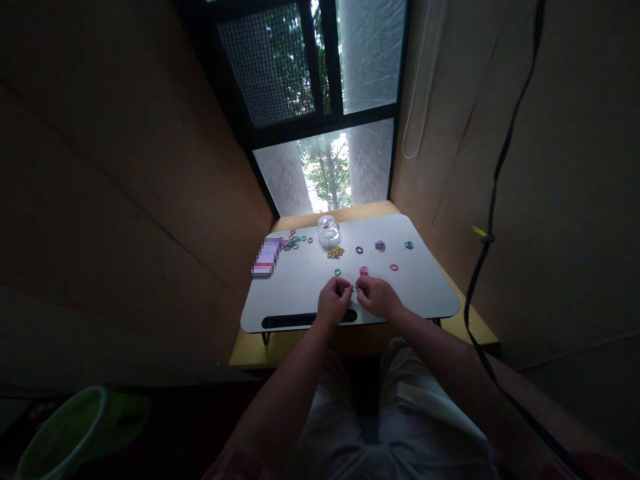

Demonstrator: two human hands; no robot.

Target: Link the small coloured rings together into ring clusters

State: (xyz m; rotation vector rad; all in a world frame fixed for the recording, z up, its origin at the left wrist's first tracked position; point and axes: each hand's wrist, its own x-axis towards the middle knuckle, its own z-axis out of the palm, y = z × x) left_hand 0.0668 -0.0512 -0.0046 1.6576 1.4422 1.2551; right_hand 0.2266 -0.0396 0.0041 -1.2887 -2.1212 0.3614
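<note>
Over the front part of the white lap table, my left hand and my right hand meet, fingers pinched. Between their fingertips shows a small dark-greenish thing, which looks like a hair tie; its shape is mostly hidden. Just beyond the right fingers lies a pink bundle of hair ties. A single green hair tie rests past the left hand. Farther back are a yellow pile, a black hair tie, a purple pile, a blue pile and a pinkish-red one.
A clear plastic jar stands at the back, near a mixed heap of coloured hair ties. A phone lies at the left edge. A black cable hangs at right; a green basket is on the floor.
</note>
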